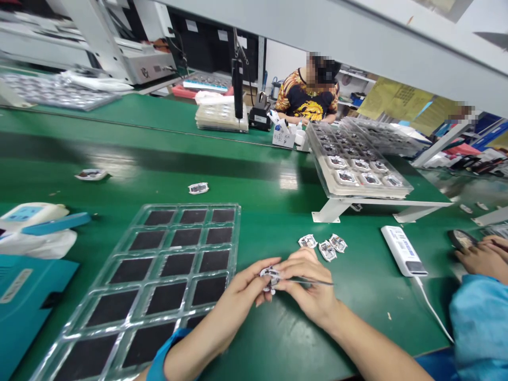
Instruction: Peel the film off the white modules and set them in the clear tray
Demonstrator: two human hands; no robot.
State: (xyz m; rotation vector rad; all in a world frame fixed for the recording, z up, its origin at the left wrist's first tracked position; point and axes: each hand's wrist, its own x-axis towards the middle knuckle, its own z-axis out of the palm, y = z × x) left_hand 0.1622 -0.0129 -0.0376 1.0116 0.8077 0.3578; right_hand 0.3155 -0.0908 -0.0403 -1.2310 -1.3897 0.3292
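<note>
A worker's left hand pinches a small silver-and-white part in a narrow fingertip grip, while the right hand closes on fine tweezers, their tips apparently at the part, though the fingers partly hide the contact. The hands work over a green bench mat, just right of a clear plastic tray holding fifteen visible black pads in rows of three, the nearest row partly hidden.

Three similar parts lie just beyond the hands, and two more rest farther off. To the right sits a white unit, probably a power bank, with a barcode label too small to read and a white cable. At far right, a co-worker's two hands rest near a dark round object, beside a blue sleeve. Farther on, a raised clear tray carries rows of silver parts on a white stand, and a person in a black-and-orange shirt sits across the bench.
</note>
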